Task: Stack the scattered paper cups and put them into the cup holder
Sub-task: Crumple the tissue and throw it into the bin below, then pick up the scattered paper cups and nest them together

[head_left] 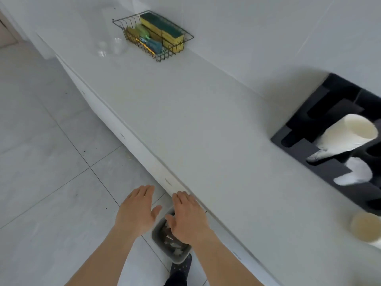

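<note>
A black cup holder [327,104] stands on the white counter [185,124] at the right edge of the head view. A stack of white paper cups [348,135] lies in one of its slots, and more white paper [356,172] shows in a lower slot. A single paper cup [365,228] stands on the counter in front of the holder, at the far right. My left hand [137,207] hovers flat over the floor, fingers apart and empty. My right hand [188,215] is flat at the counter's front edge, also empty. Both hands are far left of the cups.
A black wire basket [181,38] with sponges stands at the counter's back. Clear plastic cups [115,46] sit to its left. A grey bin [162,240] with scraps stands on the tiled floor below my right hand, beside a dark slipper [182,265].
</note>
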{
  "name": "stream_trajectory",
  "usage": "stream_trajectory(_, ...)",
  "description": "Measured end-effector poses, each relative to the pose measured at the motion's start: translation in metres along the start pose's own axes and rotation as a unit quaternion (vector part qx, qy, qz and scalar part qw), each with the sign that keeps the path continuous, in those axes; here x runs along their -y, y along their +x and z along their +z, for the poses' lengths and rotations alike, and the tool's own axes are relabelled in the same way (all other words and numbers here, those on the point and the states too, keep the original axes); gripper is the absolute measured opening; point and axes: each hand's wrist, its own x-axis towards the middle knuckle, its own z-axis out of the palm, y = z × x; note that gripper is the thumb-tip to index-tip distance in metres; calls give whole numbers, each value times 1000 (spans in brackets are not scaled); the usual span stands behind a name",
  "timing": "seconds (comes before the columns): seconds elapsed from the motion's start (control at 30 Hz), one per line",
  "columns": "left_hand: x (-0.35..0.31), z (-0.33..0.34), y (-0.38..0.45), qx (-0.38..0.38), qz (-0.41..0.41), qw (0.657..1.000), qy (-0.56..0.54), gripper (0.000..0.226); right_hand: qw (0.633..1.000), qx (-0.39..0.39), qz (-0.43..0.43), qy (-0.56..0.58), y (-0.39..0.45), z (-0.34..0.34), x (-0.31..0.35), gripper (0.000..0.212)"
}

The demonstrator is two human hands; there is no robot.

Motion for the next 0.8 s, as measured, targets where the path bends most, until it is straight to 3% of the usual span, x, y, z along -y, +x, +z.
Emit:
stream_trajectory(0.17,-43,-52,27,-39,67,997,-7,71,997,-66,40,-10,-13,-61,-27,60)
stream_trajectory(0.37,-141,-81,66,-54,185,981,1,73,979,-121,162,-15,-60,-123,-102,65)
stream_trajectory(0.63,-319,-58,63,-25,356,934,11,73,913,-199,356,0,-192,-145,-211,59)
stream_trajectory(0.8,-416,-23,22,16,422,906,19,76,881,-221,419,13,-284,-145,-264,59)
